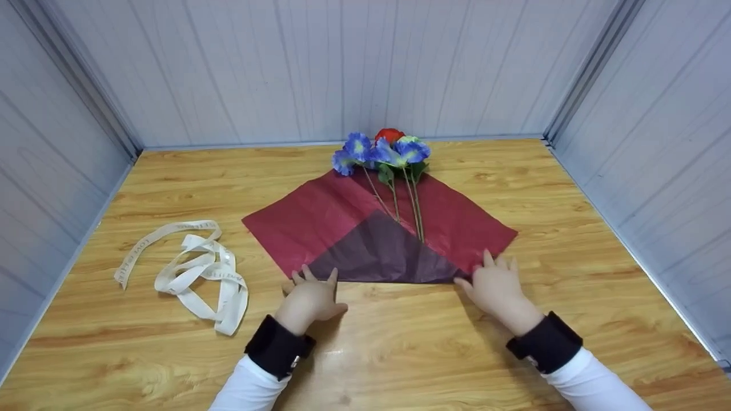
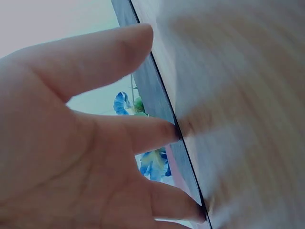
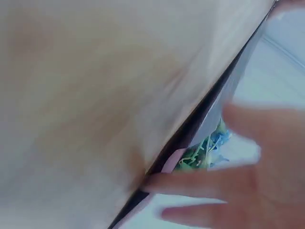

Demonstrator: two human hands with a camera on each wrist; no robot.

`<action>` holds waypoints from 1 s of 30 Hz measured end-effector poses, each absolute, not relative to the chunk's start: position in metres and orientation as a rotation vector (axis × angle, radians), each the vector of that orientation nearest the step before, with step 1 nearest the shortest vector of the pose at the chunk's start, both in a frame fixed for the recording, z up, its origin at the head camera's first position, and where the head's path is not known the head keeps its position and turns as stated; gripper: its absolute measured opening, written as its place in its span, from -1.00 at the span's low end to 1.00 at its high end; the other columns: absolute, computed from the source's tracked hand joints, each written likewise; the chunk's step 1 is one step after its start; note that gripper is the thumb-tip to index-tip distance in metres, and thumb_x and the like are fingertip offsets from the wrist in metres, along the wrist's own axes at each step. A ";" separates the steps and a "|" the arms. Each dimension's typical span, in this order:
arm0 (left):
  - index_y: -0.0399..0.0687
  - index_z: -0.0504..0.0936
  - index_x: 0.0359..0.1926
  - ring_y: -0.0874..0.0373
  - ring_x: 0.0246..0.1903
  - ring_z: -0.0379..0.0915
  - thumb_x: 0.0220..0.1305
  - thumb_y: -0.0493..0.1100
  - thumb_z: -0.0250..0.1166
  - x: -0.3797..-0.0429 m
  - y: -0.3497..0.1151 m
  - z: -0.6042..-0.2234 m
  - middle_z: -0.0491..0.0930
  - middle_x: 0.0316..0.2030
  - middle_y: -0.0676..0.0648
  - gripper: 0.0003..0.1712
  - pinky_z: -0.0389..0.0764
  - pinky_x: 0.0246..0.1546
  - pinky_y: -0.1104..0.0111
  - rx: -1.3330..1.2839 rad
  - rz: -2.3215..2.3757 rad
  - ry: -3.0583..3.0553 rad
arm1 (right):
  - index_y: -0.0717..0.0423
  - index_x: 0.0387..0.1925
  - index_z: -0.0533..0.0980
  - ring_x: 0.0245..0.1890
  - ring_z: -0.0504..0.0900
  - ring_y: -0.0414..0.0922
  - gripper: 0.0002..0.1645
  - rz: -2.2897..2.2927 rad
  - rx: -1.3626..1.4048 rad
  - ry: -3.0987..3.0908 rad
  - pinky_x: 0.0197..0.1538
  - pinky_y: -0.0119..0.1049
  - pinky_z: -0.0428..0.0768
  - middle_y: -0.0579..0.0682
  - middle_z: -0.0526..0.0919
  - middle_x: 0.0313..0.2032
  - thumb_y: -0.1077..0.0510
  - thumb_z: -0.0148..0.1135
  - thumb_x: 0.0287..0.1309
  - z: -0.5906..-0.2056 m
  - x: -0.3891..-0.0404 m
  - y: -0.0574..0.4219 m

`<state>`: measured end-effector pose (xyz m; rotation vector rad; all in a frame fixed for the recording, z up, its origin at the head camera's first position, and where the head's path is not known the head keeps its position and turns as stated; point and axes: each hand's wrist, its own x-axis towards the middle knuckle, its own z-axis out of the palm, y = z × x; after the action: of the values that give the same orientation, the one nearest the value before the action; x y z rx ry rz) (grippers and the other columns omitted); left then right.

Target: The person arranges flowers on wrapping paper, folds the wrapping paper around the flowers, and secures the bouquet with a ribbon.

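Note:
A sheet of red wrapping paper (image 1: 314,217) lies on the table with its near part folded up into a dark purple triangle (image 1: 388,251). Artificial flowers (image 1: 394,151), blue and red with green leaves, rest on its far part, their stem ends tucked behind the triangle's tip. At the left end of the fold my left hand (image 1: 311,298) touches the paper with spread, straight fingertips; the left wrist view shows the fingers (image 2: 157,130) right at the folded edge. My right hand (image 1: 495,288) rests at the fold's right end, fingers extended and spread.
A loose white ribbon (image 1: 228,285) with printed lettering lies tangled to the left of the paper, one end stretching further left. The wood-grain table (image 1: 400,354) is bounded by pale panel walls (image 1: 308,74) at the back and both sides.

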<state>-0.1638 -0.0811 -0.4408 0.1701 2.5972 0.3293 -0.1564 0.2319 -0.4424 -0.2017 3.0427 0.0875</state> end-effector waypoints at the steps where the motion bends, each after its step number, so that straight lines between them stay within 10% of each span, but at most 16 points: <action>1: 0.00 0.09 0.45 -0.58 0.31 -0.17 0.24 0.20 0.16 -0.164 -0.081 -0.441 -0.12 0.32 -0.65 -0.14 0.03 0.20 -0.35 0.176 0.325 2.620 | 0.38 0.06 0.48 0.24 0.24 0.42 -0.31 0.052 -0.205 3.123 0.27 0.33 0.05 0.45 0.29 0.25 -0.16 0.11 0.22 -0.443 -0.160 0.227; 11: -0.25 0.17 0.39 -0.43 0.11 0.18 -0.02 0.14 0.42 -0.176 -0.094 -0.454 0.16 0.17 -0.57 0.06 0.43 -0.05 -0.12 0.135 0.524 2.866 | 0.18 0.13 0.50 0.26 0.35 0.20 -0.55 -0.234 -0.962 3.023 0.27 0.16 0.26 0.30 0.29 0.31 0.17 0.18 0.20 -0.458 -0.193 0.184; 30: -0.28 -0.07 0.45 -0.57 0.13 0.08 0.17 -0.13 0.32 -0.196 -0.115 -0.462 -0.15 0.29 -0.63 -0.01 0.36 0.03 -0.21 -0.103 0.848 3.093 | 0.14 0.27 0.37 0.32 0.23 0.25 -0.48 -0.203 -0.843 2.855 0.31 0.21 0.15 0.34 0.25 0.32 0.17 0.07 0.27 -0.464 -0.201 0.177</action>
<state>-0.1962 -0.1155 -0.4617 -0.1027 3.0926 0.8485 -0.2012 0.1767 -0.4636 -0.8427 2.8550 -0.2027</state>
